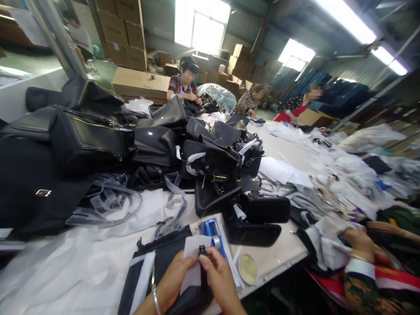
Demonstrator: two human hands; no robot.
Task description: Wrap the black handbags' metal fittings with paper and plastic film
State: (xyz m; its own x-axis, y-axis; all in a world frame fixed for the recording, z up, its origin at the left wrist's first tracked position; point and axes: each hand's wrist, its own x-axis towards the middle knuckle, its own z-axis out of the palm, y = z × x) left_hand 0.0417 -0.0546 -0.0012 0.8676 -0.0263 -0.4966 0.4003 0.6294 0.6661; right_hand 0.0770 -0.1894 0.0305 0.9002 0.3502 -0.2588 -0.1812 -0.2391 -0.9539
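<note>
At the front edge of the table, a black bag [169,253] with a gold zip lies under my hands. My left hand [175,273] is closed on a piece of white paper [193,278], thumb on top. In the fingers of my right hand [219,273] is a black strap end with a small dark metal buckle [201,250], right against the paper's edge. A strip of white wrapping [143,278] lies along the bag. Just beyond my right hand stands a blue tape dispenser [207,227]. A round yellowish tin [247,267] sits to its right.
Black handbags [160,144] are heaped across the table, with clear plastic wrapping [110,199] among them. At the right, a co-worker's hands [359,243] handle white wrapping on a black item. Several people work farther back, near stacked cartons [121,33].
</note>
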